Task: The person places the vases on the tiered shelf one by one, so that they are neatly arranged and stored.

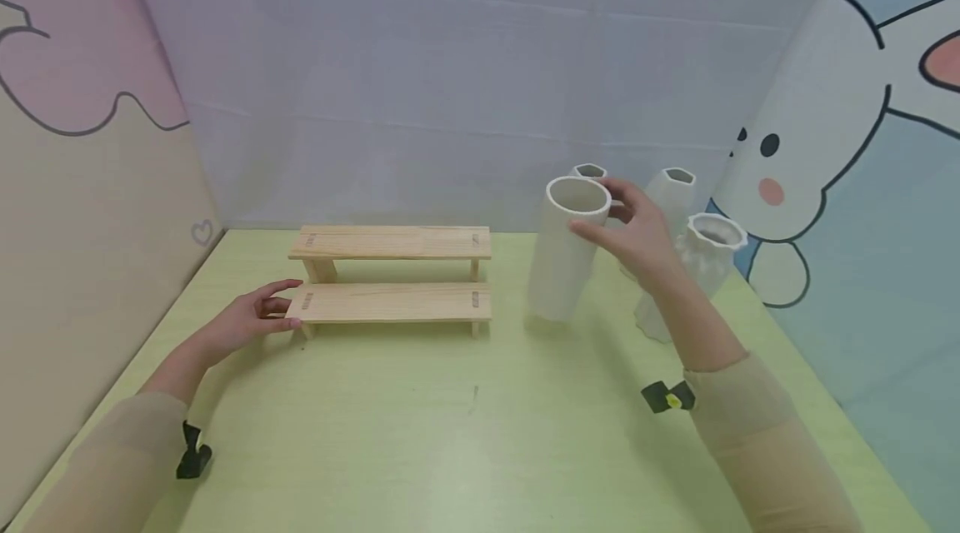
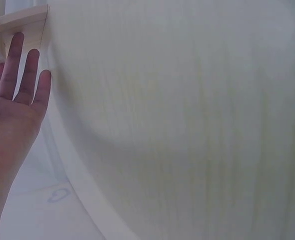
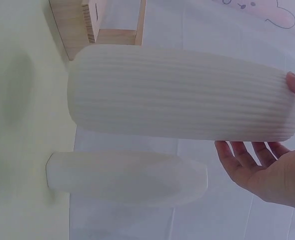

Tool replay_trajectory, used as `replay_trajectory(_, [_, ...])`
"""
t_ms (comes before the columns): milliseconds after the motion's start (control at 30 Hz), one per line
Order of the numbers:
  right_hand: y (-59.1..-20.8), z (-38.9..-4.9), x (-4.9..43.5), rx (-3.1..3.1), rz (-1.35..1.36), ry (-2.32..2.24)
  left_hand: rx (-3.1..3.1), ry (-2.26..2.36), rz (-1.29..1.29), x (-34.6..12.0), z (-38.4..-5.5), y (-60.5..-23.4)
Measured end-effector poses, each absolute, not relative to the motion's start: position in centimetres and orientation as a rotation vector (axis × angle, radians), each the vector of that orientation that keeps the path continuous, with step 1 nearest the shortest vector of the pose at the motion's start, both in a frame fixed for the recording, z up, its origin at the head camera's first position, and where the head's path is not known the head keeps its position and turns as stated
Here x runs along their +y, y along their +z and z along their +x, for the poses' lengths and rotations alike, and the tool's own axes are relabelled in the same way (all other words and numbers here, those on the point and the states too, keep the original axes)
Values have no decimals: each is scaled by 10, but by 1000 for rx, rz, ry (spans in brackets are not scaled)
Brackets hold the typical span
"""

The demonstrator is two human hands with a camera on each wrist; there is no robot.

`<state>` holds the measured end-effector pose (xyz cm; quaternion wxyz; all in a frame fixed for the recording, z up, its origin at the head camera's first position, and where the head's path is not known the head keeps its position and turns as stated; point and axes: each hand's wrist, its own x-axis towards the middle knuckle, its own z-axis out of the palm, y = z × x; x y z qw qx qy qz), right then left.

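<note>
My right hand (image 1: 637,237) grips a tall white ribbed vase (image 1: 566,266) near its rim, thumb on the near side and fingers on the far side. The vase (image 3: 182,92) leans slightly, its base close over the table. At the left, my left hand (image 1: 243,321) holds the left end of the lower board (image 1: 397,302) of a two-tier wooden stand. Its thumb is at the board's front corner and its index finger at the back corner. The other fingers (image 2: 31,75) extend beside the stand's end.
Several white vases stand at the right: a faceted one (image 1: 675,191), one with a wavy rim (image 1: 712,254), and another (image 1: 588,171) partly hidden behind the held vase. The stand's upper board (image 1: 390,241) lies further back. Printed cloth walls (image 1: 450,100) enclose the pale table (image 1: 420,433).
</note>
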<state>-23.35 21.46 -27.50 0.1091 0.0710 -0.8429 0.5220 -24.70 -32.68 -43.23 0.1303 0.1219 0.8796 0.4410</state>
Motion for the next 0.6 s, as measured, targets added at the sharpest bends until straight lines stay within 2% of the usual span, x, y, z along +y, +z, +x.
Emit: replay_trajectory(600, [-251, -240, 168, -2441, 397, 1636, 2538, 1274, 332, -329, -250, -431])
